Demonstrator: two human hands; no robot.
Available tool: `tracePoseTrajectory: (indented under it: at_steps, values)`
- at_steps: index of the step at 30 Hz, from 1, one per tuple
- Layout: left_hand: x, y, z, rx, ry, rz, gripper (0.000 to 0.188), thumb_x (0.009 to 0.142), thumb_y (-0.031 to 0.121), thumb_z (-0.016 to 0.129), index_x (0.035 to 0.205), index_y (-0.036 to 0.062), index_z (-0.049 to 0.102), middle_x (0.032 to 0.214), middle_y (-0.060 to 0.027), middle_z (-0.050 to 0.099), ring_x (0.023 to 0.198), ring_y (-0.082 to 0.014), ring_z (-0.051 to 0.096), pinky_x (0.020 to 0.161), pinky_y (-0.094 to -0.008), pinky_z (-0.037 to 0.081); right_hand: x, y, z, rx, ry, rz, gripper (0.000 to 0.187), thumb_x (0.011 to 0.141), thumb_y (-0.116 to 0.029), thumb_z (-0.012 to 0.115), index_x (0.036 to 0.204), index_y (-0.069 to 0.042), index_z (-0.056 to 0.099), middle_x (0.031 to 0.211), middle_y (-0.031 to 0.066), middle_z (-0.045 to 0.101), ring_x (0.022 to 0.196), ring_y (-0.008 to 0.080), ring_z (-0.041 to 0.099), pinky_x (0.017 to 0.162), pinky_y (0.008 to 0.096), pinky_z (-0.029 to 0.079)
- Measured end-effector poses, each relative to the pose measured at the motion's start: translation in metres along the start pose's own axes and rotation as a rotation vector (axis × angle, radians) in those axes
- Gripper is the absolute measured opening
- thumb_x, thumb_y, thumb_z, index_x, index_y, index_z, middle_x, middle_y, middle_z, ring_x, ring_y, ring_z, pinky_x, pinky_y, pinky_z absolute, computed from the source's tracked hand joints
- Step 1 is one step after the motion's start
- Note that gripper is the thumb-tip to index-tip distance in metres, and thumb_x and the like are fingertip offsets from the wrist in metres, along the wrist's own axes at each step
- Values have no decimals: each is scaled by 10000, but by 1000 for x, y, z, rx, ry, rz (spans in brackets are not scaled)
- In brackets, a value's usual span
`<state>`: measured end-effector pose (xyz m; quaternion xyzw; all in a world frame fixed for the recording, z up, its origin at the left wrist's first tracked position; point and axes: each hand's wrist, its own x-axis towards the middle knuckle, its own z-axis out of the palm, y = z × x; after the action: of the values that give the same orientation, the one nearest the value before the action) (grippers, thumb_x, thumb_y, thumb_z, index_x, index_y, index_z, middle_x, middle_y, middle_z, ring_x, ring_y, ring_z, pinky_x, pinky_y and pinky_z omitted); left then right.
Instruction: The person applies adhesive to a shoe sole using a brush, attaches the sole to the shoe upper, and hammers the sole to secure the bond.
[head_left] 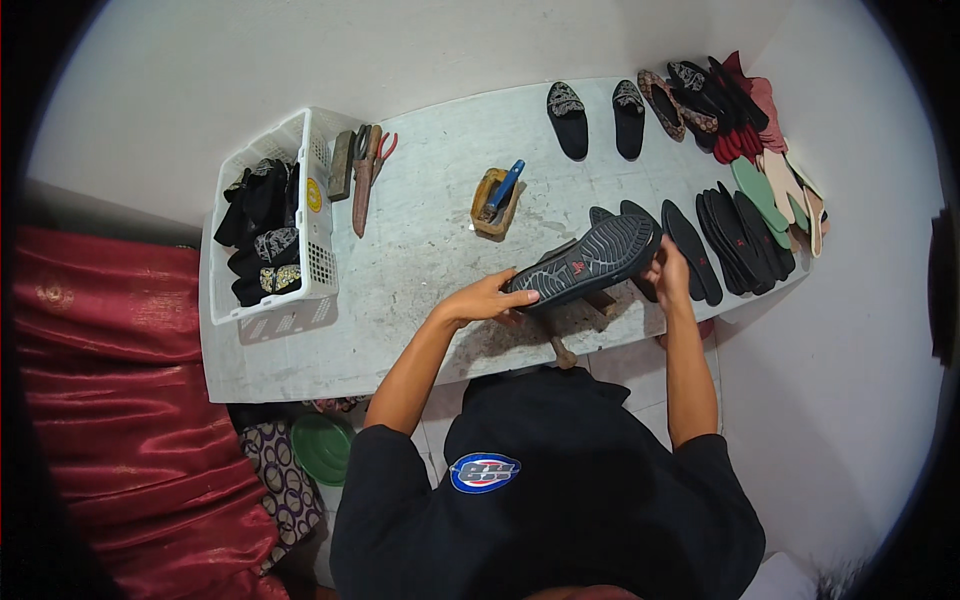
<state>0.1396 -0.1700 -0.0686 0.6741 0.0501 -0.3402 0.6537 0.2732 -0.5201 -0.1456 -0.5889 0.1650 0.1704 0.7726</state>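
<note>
Above the table's near side I hold a black shoe with its ridged sole turned up; the sole bears a small red mark. My left hand grips the left end, thumb lying on the sole. At the right end, the wider one, my right hand is closed round the edge, its fingers partly hidden. Beneath the shoe a wooden tool handle sticks out past the table edge, and a brown wooden piece shows; the rest of both is covered. Several black soles lie just right of my right hand.
A white plastic basket of black shoe pieces stands at left, beside a grey block and red-handled pliers. A yellowish tub holds a blue-handled brush. Finished-looking slip-ons and green insoles lie far right.
</note>
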Motion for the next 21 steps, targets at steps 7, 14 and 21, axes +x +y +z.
tracePoseTrajectory:
  at_steps: [7,14,21]
  values:
    - [-6,4,11,-102,-5,16,698,915,437,631,1360,-33,367,1099,-149,552,815,-201,658,713,-319,579,-30,-74,71,-249,-167,-343,418,966,-343,550,1242,-30,575,1005,73,672,866,126,614,800,252,473]
    - [-6,1,16,-83,73,43,668,928,425,619,1299,-73,374,994,-128,561,731,-137,598,636,-276,518,-25,-62,69,-601,-249,-422,205,908,-180,646,997,3,669,939,25,642,909,99,555,825,231,428]
    - [-7,6,21,4,203,17,704,918,390,629,1353,-74,328,1060,-181,564,836,-192,603,687,-304,527,-33,-60,67,-434,-272,-484,152,894,-125,652,988,-6,666,935,21,624,902,95,547,821,225,424]
